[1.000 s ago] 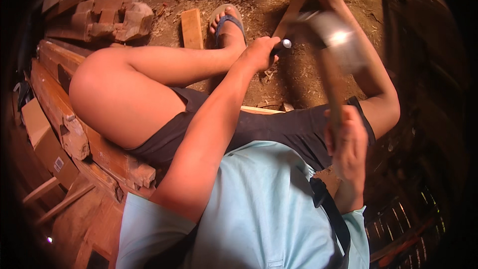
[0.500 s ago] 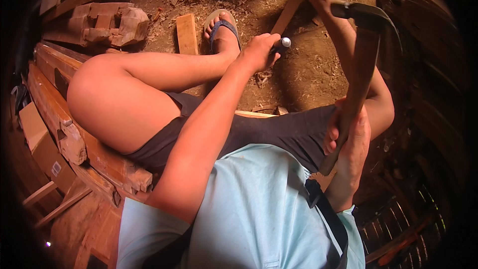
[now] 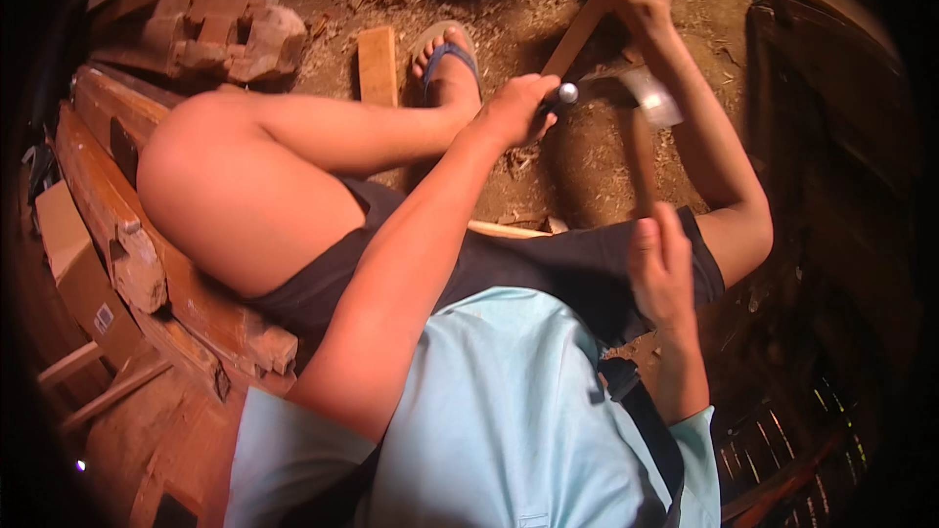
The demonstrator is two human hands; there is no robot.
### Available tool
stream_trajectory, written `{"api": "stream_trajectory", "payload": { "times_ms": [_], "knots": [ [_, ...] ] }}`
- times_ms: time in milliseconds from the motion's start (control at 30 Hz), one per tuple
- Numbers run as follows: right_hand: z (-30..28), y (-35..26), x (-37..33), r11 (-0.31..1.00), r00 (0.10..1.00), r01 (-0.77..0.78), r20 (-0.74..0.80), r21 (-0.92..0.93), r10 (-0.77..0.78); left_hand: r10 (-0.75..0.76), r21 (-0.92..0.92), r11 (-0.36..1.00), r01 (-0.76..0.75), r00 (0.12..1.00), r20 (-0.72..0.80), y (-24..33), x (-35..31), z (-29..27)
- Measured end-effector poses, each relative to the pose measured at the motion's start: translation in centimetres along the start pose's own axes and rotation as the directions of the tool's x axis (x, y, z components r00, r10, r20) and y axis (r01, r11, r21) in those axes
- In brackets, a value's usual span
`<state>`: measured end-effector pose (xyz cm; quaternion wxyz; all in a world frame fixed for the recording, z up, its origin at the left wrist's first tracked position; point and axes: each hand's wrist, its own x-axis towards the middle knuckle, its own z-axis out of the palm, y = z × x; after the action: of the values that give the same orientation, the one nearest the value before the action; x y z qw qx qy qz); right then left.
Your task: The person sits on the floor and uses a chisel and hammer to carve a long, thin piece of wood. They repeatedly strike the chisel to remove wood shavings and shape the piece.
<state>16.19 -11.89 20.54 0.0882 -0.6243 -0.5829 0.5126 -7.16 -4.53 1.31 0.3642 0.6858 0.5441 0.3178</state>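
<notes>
My left hand (image 3: 518, 112) is wrapped round the upright dark handle of what looks like a chisel (image 3: 567, 94). Its round metal cap faces up; the blade is hidden below my fist. In my right hand (image 3: 665, 269) is a hammer (image 3: 641, 161), gripped by its wooden handle. The hammer head, smeared by motion, is low and just right of the chisel's cap, apart from it. Past my left hand a narrow wooden board (image 3: 575, 36) slants up toward my right foot; its near end is hidden by the hand.
A short wood block (image 3: 377, 66) lies beside my left sandal (image 3: 450, 61). Notched timbers (image 3: 230, 34) stand at the far left, and more beams (image 3: 122, 235) lie along my left leg. Near them is a cardboard box (image 3: 98, 308). Wood shavings cover the dirt floor (image 3: 509, 10).
The hammer has swung down and to the left, from raised near the view to close beside the chisel's cap. My left hand stays almost in place.
</notes>
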Motion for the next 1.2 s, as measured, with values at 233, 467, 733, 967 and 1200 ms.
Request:
{"api": "stream_trajectory", "payload": {
  "times_ms": [233, 467, 733, 967, 1200],
  "knots": [
    [-1.0, -3.4, -1.4, 0.770, 0.930, 0.365, -0.247, 0.524, -0.273, -0.040, -0.022, 0.999, 0.040, 0.999, 0.015, 0.2, -0.7, 0.1],
    [-0.7, 0.0, 0.7, 0.997, 0.998, 0.055, 0.038, 0.061, -0.057, -0.023, 0.000, 1.000, 0.023, 1.000, 0.005, -0.2, -0.1, -0.1],
    [-1.5, -3.5, -0.8, 0.798, 0.894, 0.447, -0.231, 0.405, -0.384, -0.099, -0.006, 0.995, 0.100, 0.992, 0.082, 0.6, -0.4, 0.0],
    [-0.4, 0.6, 0.3, 0.991, 0.991, 0.125, -0.057, 0.036, -0.123, -0.021, -0.065, 0.998, 0.023, 0.999, 0.036, 0.3, -0.5, 0.7],
    [-1.1, -4.2, -2.2, 0.741, 0.904, 0.410, -0.348, 0.532, -0.250, -0.093, -0.025, 0.995, 0.095, 0.992, 0.086, 0.6, -0.4, 0.3]
  ]
}}
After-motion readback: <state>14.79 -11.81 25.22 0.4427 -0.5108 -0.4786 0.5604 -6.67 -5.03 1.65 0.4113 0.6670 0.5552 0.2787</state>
